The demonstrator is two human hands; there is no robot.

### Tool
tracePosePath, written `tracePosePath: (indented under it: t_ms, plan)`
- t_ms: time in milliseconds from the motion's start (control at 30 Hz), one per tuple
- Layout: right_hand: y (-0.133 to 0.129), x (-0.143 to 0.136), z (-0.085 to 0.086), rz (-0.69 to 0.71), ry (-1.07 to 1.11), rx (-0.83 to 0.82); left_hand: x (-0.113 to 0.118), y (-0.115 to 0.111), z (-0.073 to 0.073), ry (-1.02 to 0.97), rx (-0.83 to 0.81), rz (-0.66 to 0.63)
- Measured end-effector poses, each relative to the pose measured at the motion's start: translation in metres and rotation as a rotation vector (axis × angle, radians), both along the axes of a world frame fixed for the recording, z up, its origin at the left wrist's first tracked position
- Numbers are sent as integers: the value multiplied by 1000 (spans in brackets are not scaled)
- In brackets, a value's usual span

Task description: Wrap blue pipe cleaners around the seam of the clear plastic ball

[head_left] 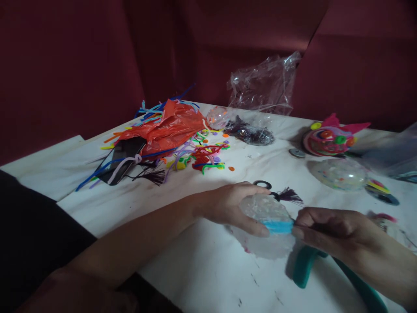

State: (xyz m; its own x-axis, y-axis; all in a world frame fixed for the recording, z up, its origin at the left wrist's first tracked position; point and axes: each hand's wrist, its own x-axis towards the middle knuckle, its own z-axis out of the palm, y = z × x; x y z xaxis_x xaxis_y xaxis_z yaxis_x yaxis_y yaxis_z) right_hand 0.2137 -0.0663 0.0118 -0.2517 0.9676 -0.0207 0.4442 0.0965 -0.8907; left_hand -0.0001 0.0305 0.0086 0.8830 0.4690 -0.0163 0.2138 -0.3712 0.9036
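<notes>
Left forearm [140,234] way up front, left hand [230,206] spread wide gripping one cloudy shell [265,205]; right hand [345,234] tightly pinches one blue strip [278,226].

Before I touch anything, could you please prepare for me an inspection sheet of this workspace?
Surface: white table, with small dark marks near the front.
Job's things: clear dome, with a blue strip along its near edge.
Clutter: red plastic bag and coloured stems far left; crumpled clear bag at the back; decorated pink-eared piece far right; green object, partly hidden by the right hand.
Hands: left hand has its fingers around the dome; right hand's fingers pinch at the strip's right end.
Cables: nothing seen.
Surroundings: dark red backdrop behind the table.
</notes>
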Motion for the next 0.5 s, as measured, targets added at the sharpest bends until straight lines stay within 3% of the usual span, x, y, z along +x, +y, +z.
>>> tracePosePath:
  t_ms: [500]
  plan:
    - [-1,-1,-3,-26,-11,32,2,-2,-1,-2,76,77]
